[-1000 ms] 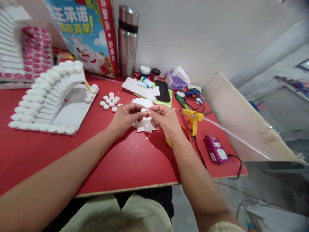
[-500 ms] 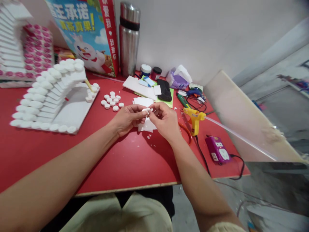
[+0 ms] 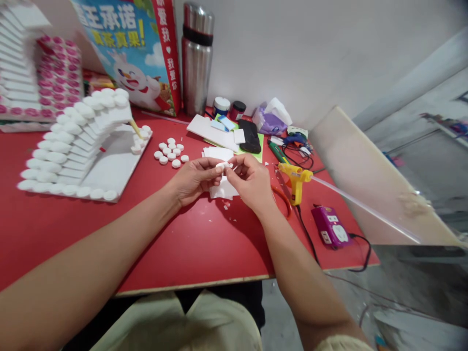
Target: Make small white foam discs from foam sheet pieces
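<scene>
- One pink-dotted model stands at the far left of the red table.
- The white model, just to its right and nearer, has steps and a rim of white discs.
- A picture bag stands behind that, toward the wall.
- Loose discs lie grouped to the right of the white model.
- A steel flask stands upright at the far side, right of the bag.
- The left hand holds a small white piece pinched between thumb and fingers, raised over papers.
- Far beyond the hands, from left to right: a white board, two jars, a black case and tissues.
- The right hand has its fingertips drawn in narrow at the piece's right end; whether they grip it, I cannot tell.
- An orange ring lies just right of that hand, partly hidden.
- Right again come a yellow glue gun, its clear stick pointing right, and, nearer, a purple socket box.
</scene>
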